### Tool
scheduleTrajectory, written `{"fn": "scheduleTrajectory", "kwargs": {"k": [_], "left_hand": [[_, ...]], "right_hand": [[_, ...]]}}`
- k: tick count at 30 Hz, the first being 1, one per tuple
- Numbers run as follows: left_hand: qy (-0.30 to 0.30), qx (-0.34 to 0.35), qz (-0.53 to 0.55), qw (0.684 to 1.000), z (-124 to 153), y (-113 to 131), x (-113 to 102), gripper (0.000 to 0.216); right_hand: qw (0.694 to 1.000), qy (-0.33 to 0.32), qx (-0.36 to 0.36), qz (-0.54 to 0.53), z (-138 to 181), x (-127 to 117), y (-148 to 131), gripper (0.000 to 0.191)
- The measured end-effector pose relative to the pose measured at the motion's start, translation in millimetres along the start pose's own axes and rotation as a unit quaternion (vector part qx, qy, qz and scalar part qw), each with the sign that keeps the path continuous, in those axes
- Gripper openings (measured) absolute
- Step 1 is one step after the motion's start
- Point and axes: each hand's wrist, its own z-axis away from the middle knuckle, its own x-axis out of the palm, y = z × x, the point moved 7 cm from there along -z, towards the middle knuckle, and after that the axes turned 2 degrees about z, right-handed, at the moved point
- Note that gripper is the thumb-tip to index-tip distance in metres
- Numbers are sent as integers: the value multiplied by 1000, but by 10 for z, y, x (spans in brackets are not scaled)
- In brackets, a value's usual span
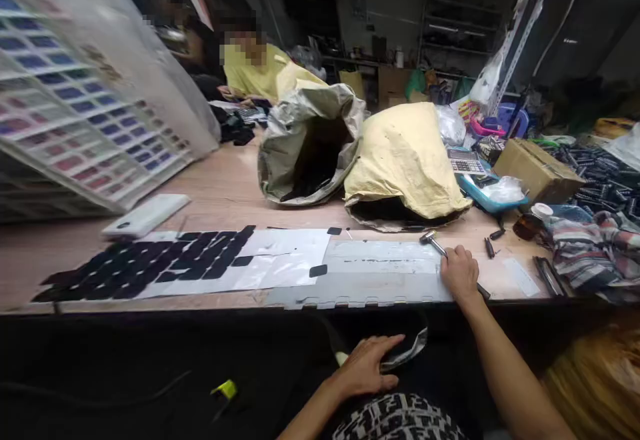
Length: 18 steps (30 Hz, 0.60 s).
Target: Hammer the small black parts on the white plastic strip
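At the table's right front, my right hand (459,271) is wrapped round the handle of a small hammer (438,246). The hammer's metal head points away from me, over the edge of a grey-white plate (383,287). Below the table edge, my left hand (367,363) is held over my lap with fingers stretched out and nothing in it. Near its fingertips is the pale rim of a bag (417,347); whether they touch I cannot tell. Left of the plate, rows of flat black pieces (150,263) lie on white paper (280,250).
Two open sacks, one greyish (270,160) and one yellow (405,160), lie behind the plate. A white box (145,217) and a sample board (75,100) stand left. Rightward are a brown bottle (530,223), a carton (540,170) and checked cloth (580,247). Two people sit beyond.
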Motion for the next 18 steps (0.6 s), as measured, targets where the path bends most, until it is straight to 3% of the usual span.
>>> {"fn": "scheduleTrajectory", "kwargs": {"k": [3, 6, 10, 14, 16, 18], "left_hand": [[21, 1, -13, 1000, 167, 33, -168, 84], [66, 51, 14, 996, 209, 254, -500, 63], [197, 107, 61, 973, -57, 523, -1355, 37], [397, 57, -31, 916, -483, 393, -2404, 33], [432, -1, -94, 897, -687, 246, -2756, 36], [404, -73, -153, 899, -871, 91, -2929, 36]], "right_hand": [[999, 33, 5, 3, 37, -39, -26, 20], [998, 60, -3, 4, 58, -47, -47, 19], [997, 80, -18, -7, 66, -39, -61, 17], [995, 91, -24, -16, 67, -52, -68, 16], [995, 93, -26, -22, 64, -57, -72, 16], [995, 93, -26, -25, 59, -54, -76, 16]]}}
